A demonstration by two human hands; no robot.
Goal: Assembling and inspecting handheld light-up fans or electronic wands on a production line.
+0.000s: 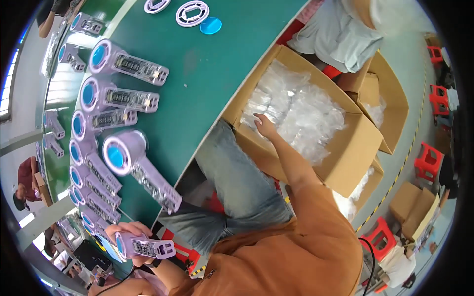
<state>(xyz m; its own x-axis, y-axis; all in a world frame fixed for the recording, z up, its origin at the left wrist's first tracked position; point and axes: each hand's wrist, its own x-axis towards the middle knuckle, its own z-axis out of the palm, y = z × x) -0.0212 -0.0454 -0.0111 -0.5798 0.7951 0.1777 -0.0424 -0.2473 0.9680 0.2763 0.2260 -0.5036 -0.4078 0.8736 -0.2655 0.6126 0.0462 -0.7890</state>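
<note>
My left hand [129, 229] is wrapped round a lilac handheld fan [154, 248] at the table's near end. The fan's handle is uncovered, with a circuit board showing, and its round head is partly behind my fingers. My right arm stretches out to a cardboard box [353, 153] on the right. There my right hand [266, 127] is over clear plastic bags [301, 113], fingers apart, with nothing visible in it. Whether the fingertips touch the bags is hard to tell. On the green table [197, 64], a larger-looking fan [140, 167] lies closest to me, its head covered by blue film.
Several similar lilac fans [126, 98] form a curved row along the table's left side. Round spoked covers [192, 14] and a blue disc [211, 25] lie at the far end. Another person in grey clothing [335, 39] sits beyond the box. More cartons and red stools [428, 162] stand right.
</note>
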